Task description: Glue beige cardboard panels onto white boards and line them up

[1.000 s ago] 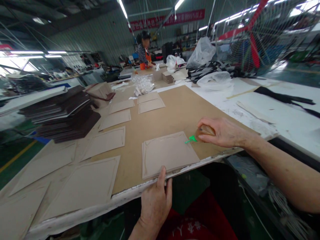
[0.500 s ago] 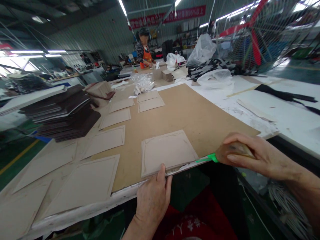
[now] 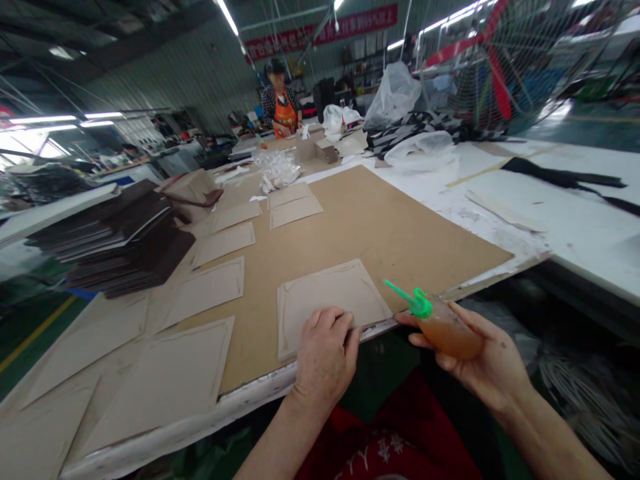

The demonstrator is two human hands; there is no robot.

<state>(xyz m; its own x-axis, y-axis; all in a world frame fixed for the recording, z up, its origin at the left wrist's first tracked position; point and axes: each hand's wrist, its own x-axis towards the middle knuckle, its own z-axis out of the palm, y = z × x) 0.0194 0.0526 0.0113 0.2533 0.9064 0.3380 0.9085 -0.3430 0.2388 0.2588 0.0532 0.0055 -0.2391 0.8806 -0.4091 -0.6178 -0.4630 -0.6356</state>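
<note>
Near the table's front edge lies a small stack of beige rectangular panels (image 3: 327, 290), the top one with a glossy line of glue along its borders. My left hand (image 3: 327, 357) is closed at the near edge of this stack, its fingers bent over the top panel. The fingertips are partly hidden. In my right hand (image 3: 493, 363) is a clear squeeze bottle (image 3: 450, 330) of amber glue, with a green nozzle tipped up and pointing left, off the panel. One finger of that hand reaches to the panel's right corner.
More glue-lined panels (image 3: 165, 373) lie along the left of the brown board (image 3: 380, 220). Dark sheets (image 3: 135, 247) are stacked at the left. Plastic bags (image 3: 425, 150) and black strips (image 3: 560, 177) lie farther back. A person in an orange apron (image 3: 285, 117) stands across the table.
My right hand has turned palm up and lifted the glue nozzle away from the panel's near edge. My left hand has shifted right, its fingers now over the panel.
</note>
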